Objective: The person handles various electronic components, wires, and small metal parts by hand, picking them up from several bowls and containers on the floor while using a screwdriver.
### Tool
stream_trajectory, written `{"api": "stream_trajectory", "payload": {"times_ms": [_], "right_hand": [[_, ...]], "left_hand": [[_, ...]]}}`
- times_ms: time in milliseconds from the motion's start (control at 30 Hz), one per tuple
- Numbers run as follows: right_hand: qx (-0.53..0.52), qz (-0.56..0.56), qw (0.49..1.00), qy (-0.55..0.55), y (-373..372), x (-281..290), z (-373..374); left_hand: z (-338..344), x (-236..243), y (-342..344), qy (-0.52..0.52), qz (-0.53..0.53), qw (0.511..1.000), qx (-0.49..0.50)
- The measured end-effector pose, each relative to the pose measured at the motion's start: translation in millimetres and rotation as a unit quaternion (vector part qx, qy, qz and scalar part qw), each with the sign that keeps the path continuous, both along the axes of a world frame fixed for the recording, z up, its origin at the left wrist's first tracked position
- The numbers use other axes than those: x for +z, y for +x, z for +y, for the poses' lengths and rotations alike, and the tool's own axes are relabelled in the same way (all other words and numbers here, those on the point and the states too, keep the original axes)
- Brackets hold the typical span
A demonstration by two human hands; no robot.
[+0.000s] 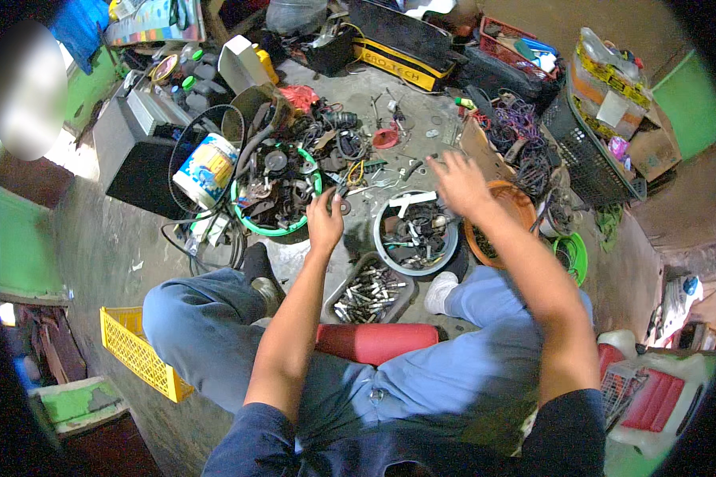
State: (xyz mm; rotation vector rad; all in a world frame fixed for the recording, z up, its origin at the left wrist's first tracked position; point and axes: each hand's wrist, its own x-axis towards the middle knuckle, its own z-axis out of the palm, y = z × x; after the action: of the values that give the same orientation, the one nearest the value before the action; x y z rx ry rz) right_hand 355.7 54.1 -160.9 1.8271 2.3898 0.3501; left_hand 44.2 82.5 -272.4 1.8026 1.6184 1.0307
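My left hand (324, 224) is at the right rim of a green-rimmed basin (275, 232) heaped with dark mechanical parts. Its fingers are closed around a small dark piece whose kind I cannot make out. My right hand (461, 184) reaches over the floor beyond a grey round basin (380, 253), its fingers stretched out and apart with nothing visible in them. Inside that basin lie mixed metal and plastic parts and a white strip (412, 203). Between my feet, a grey tray (410, 296) holds many small metal cylindrical pieces.
An orange basin (525, 199) and a bright green one (578, 274) stand to the right. Tangled wires (525, 127) lie behind them. At left are a white bucket (207, 171) and a yellow crate (139, 354). A red cylinder (378, 343) lies by my lap. Loose parts cover the floor ahead.
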Motion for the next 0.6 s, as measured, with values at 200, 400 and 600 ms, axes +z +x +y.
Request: {"api": "stream_trajectory", "payload": {"times_ms": [200, 400, 600], "right_hand": [[-0.007, 0.318, 0.948, -0.009, -96, -78, -29], [-0.048, 0.503, 0.861, -0.053, -156, -143, -61], [-0.047, 0.502, 0.854, -0.130, -175, -174, -53]], "left_hand": [[-61, -57, -43, -0.049, 0.016, 0.996, 0.071], [-108, -91, -68, -0.182, 0.048, 0.975, 0.122], [-114, -104, -78, -0.174, 0.071, 0.979, 0.080]]}}
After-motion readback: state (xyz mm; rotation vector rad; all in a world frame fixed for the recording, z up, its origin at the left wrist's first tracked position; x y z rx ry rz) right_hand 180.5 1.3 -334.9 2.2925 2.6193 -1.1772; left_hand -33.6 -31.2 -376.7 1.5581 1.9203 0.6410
